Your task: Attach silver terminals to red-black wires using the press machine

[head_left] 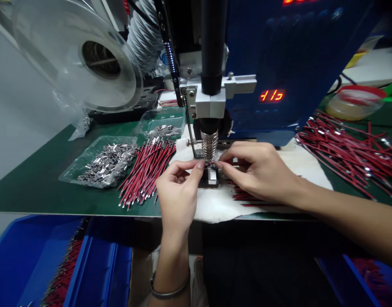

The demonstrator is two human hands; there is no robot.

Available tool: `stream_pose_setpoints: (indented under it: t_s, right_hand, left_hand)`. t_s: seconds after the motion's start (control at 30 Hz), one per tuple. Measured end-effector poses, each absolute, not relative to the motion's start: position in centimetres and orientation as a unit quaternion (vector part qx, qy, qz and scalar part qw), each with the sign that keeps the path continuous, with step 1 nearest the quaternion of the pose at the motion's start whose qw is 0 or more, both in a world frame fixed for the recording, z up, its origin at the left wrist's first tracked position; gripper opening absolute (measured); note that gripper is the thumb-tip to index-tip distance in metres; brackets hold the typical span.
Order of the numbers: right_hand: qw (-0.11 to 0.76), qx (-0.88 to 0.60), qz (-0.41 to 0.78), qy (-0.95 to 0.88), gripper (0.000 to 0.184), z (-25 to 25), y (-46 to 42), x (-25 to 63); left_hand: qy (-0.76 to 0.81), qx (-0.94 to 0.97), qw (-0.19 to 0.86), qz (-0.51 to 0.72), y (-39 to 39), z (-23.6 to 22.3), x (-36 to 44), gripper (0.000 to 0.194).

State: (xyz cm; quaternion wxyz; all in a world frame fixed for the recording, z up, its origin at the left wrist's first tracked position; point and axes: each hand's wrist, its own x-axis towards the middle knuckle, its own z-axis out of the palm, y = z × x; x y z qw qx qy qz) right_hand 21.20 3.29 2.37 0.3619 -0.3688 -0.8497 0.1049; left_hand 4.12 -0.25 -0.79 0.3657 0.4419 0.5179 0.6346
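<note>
My left hand (181, 187) pinches between thumb and index finger, right at the tip of a soldering machine (209, 102). What it holds is too small to make out. From the other side, my right hand (255, 170) pinches the end of a thin red wire (214, 163). Both sets of fingertips nearly meet under the coiled spring (209, 145) of the machine, above a small fixture with a white block (212, 175). More red and black wires (242, 192) lie on a white cloth (215, 207), partly hidden below my right hand.
Left on the green table (33, 170) are a clear tray (70, 170) of small metal connectors and a bundle of red wires (148, 166). A large clear reel (64, 64) stands behind. More wires (349, 149) lie at right. Blue bins (30, 251) sit below the table edge.
</note>
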Motion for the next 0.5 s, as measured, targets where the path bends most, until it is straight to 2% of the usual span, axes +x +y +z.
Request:
stream_pose_setpoints:
  t_s: [0.5]
  right_hand:
    - [0.361, -0.368, 0.102, -0.851, 0.011, 2.35, 3.44, 21.22]
  left_hand:
    - [0.521, 0.439, 0.364, 0.636, -0.25, -0.64, 4.24, 0.016]
